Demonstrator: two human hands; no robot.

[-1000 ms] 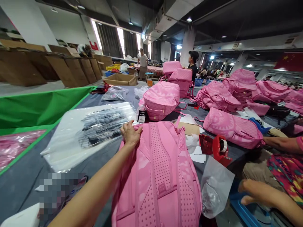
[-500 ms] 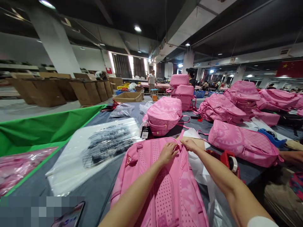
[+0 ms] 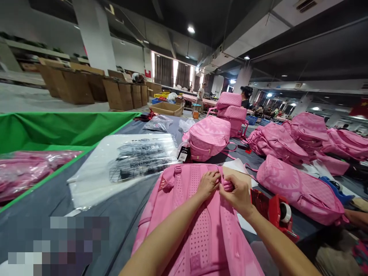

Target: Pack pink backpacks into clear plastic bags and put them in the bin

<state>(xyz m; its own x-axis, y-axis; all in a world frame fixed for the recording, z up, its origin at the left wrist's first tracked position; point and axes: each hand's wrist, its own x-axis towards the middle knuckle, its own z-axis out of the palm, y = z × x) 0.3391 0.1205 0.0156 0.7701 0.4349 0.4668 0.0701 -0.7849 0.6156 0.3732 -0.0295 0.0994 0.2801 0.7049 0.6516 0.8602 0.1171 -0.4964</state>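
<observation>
A pink backpack (image 3: pixel 201 230) lies back side up in front of me, its dotted padding and shoulder straps showing. My left hand (image 3: pixel 209 184) rests at its upper right, fingers bent and pressed together at the top of the right shoulder strap (image 3: pixel 230 234). Just to the right, my right hand (image 3: pixel 238 194) is closed around a bunched, rolled-up part of that strap. A small red plastic-wrapped piece (image 3: pixel 165 184) sits by the other strap. Beyond the bag's top edge stands another pink backpack (image 3: pixel 209 134) with a black tag (image 3: pixel 184 154).
Clear printed plastic bags (image 3: pixel 143 161) lie left, beside a green-lined bin (image 3: pixel 66 132) holding wrapped pink goods. A red tape dispenser (image 3: pixel 280 214) and another pink backpack (image 3: pixel 299 184) are at right, near a co-worker's arm (image 3: pixel 356 216). More pink backpacks are stacked behind.
My right hand has drawn closer and lower, from pinching the strap's thin top end to gripping a bunched part of it. The left hand stays near the strap top. The view has shifted left.
</observation>
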